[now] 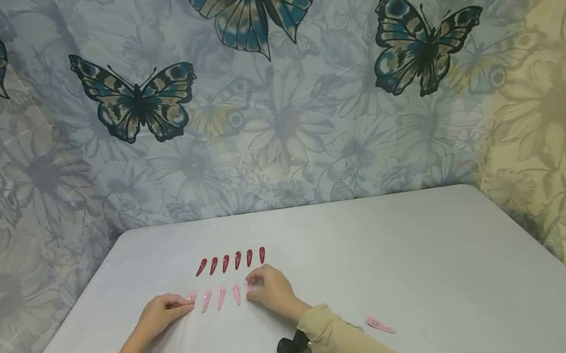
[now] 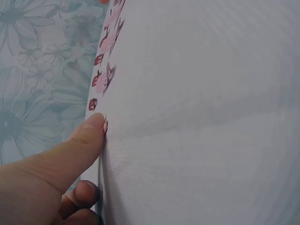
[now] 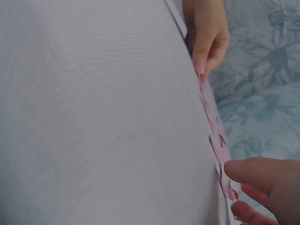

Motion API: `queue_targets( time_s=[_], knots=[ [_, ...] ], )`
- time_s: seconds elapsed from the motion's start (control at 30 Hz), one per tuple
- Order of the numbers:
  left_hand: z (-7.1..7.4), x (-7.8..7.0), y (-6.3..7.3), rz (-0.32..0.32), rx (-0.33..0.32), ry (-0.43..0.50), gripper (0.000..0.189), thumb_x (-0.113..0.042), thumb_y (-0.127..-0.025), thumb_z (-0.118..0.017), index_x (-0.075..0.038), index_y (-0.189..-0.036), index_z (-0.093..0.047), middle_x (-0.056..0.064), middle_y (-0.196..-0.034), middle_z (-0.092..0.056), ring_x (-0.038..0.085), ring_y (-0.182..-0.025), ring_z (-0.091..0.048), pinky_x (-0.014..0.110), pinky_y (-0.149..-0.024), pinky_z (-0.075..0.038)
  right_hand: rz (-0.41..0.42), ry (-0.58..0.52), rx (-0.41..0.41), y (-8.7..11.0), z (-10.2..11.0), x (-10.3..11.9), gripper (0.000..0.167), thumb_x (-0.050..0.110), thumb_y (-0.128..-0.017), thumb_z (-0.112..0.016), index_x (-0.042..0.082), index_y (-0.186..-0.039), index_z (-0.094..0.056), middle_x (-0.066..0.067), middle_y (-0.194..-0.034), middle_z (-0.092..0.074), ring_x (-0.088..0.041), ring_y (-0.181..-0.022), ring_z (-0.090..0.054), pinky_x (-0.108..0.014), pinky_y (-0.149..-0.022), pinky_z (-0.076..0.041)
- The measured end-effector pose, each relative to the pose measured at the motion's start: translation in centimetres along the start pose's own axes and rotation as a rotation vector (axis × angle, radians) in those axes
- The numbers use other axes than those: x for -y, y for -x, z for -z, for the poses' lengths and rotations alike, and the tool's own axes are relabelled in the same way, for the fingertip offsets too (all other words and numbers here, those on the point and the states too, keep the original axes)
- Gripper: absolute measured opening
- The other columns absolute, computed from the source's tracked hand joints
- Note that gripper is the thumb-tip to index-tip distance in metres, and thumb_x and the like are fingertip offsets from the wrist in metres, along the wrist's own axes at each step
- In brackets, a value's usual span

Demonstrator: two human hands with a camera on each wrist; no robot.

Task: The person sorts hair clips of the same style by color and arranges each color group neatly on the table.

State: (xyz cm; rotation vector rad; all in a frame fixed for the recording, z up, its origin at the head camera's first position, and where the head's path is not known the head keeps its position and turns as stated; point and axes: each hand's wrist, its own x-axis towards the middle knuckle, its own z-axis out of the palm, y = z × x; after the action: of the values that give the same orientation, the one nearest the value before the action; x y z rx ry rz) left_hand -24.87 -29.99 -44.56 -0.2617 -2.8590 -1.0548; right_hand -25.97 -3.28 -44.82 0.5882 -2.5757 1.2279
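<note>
Several pink snap hair clips (image 1: 221, 298) lie in a row on the white table. My left hand (image 1: 162, 311) pinches the leftmost pink hair clip (image 1: 192, 298), with the thumb (image 2: 91, 131) over its near end in the left wrist view. At the row's right end, my right hand (image 1: 274, 290) holds another pink hair clip (image 1: 250, 287) by its ends between curved thumb and fingers, which partly hide it. In the right wrist view, this thumb (image 3: 248, 171) and the fingers stand on either side of the clip.
A row of several dark red hair clips (image 1: 226, 263) lies just behind the pink row. One loose pink hair clip (image 1: 381, 325) rests at the right, beside the right sleeve (image 1: 348, 345). A butterfly-patterned cloth (image 1: 288, 138) hangs behind the white table (image 1: 439, 250).
</note>
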Motion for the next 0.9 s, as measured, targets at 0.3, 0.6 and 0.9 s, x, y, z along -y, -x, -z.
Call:
queue_targets(
  time_s=[0.3, 0.6, 0.9],
  knots=[
    [-0.3, 0.1, 0.1, 0.033, -0.001, -0.007, 0.013, -0.020, -0.074, -0.073, -0.008, -0.075, -0.069, 0.000, -0.076, -0.060, 0.015, -0.069, -0.046, 0.034, -0.065, -0.039, -0.033, 0.073, 0.091, -0.3, 0.0, 0.3, 0.042, 0.020, -0.063, -0.080, 0.015, -0.101, -0.066, 0.000, -0.107, -0.057, -0.019, -0.097, -0.054, -0.032, -0.071, -0.044],
    [-0.3, 0.1, -0.2, 0.014, -0.003, -0.018, 0.013, -0.021, -0.075, -0.073, -0.008, -0.076, -0.069, 0.000, -0.075, -0.060, 0.015, -0.069, -0.046, 0.034, -0.065, -0.038, -0.021, 0.028, 0.105, -0.6, 0.3, 0.0, 0.046, 0.017, -0.059, -0.082, 0.010, -0.101, -0.065, -0.002, -0.103, -0.058, -0.020, -0.096, -0.053, -0.031, -0.078, -0.042],
    [-0.2, 0.1, -0.1, 0.019, 0.007, -0.019, 0.014, -0.021, -0.075, -0.072, -0.007, -0.077, -0.069, 0.000, -0.074, -0.059, 0.015, -0.068, -0.046, 0.034, -0.065, -0.038, -0.086, -0.129, 0.195, -0.5, 2.2, 0.0, 0.050, 0.013, -0.065, -0.079, 0.004, -0.111, -0.059, -0.009, -0.113, -0.055, -0.027, -0.108, -0.047, -0.039, -0.090, -0.035]
  ],
)
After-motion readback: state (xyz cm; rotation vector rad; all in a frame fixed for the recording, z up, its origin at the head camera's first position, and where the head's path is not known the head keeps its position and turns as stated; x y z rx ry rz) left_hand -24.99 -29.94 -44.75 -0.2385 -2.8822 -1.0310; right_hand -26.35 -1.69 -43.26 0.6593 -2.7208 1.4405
